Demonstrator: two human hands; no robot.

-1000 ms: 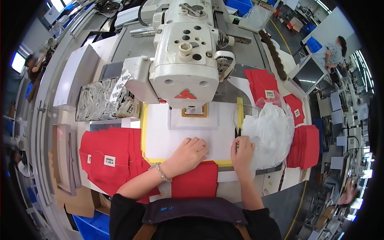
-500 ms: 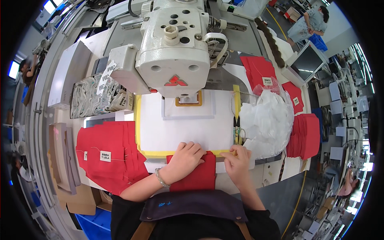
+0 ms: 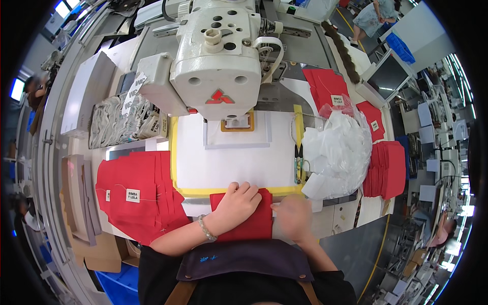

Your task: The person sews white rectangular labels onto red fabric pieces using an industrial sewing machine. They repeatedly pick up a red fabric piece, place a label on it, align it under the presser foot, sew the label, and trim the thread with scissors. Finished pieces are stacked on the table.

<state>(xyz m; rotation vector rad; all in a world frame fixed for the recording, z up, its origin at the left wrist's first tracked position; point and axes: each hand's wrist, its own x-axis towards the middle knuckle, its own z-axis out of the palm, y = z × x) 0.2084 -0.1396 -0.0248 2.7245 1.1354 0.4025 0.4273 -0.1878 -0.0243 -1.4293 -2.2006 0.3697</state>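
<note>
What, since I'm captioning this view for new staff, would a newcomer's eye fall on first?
Probably the bulky white machine head at top centre, looming over a white, yellow-edged work surface. Vivid red cloth comes next: a fanned stack at left and a smaller pile at lower centre, with the left hand on it and the blurred right hand by its right edge.

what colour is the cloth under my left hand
The cloth is plain red, best seen in the head view.
</note>
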